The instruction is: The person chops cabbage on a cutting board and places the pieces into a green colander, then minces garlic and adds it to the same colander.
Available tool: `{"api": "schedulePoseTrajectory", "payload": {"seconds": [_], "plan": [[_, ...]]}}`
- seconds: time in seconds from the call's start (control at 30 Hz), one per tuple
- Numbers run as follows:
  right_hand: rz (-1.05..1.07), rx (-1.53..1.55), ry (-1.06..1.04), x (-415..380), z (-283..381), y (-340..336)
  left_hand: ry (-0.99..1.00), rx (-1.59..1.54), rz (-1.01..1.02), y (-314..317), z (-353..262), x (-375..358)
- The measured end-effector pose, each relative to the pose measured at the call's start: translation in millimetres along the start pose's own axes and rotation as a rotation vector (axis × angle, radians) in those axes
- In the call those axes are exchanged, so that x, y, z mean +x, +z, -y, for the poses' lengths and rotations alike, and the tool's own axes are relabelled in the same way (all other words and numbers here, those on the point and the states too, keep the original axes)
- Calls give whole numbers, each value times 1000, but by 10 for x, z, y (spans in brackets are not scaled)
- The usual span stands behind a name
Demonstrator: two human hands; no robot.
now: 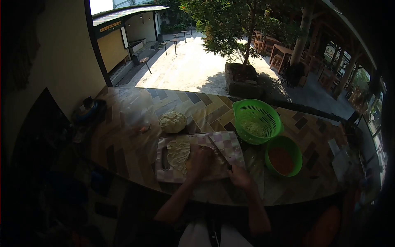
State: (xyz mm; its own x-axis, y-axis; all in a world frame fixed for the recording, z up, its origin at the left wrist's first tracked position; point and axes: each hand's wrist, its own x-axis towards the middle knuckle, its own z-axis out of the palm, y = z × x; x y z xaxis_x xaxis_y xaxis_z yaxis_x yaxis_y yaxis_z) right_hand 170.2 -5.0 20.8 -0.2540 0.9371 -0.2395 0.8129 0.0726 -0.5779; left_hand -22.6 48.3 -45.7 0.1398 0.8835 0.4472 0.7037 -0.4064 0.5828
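A checkered cutting board (230,144) lies on the counter in front of me. My right hand (240,177) is closed around the handle of a knife (219,149), whose blade slants up and left over the board. Beside the blade, my left hand (201,160) presses down with bent fingers on cabbage, most of which it hides. A pale, flat cabbage leaf (178,154) rests on the board's left part, next to the handle slot. Small cut bits lie near the knife. Behind the board sits a cabbage head (173,122).
A green colander (263,111) with shredded cabbage stands behind the board to the right. Near it is a green bowl (298,158) of orange-red contents. A clear plastic bag (135,107) lies at the counter's back left. Past the counter's far edge is a sunlit yard with a tree (230,24).
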Motion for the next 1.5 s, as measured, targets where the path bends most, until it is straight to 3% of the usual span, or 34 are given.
{"api": "schedulePoseTrajectory", "payload": {"seconds": [0.23,0.37,0.57,0.67,0.8,1.1,1.3,1.4,1.5], "plan": [[27,9,-177,-22,9,-179,-107,-12,-33,131,92,23],[-1,15,105,-156,164,75,-87,-101,-130,-41,-113,18],[-51,-59,165,-45,332,168,-88,-136,-116,149,97,25],[-20,-24,-80,163,50,123,-128,-143,-95,-46,-79,45],[-16,31,-215,82,8,-50,-184,-142,-98,-98,-133,68],[-39,7,86,-91,296,229,-240,-161,-117,-53,-136,25],[-108,33,109,49,275,324,-179,-186,-105,-88,-115,34],[-81,88,-149,138,72,119,-227,-207,-43,-74,-90,57],[-2,130,-159,-19,204,-136,-202,-168,-82,-92,-113,54]]}}
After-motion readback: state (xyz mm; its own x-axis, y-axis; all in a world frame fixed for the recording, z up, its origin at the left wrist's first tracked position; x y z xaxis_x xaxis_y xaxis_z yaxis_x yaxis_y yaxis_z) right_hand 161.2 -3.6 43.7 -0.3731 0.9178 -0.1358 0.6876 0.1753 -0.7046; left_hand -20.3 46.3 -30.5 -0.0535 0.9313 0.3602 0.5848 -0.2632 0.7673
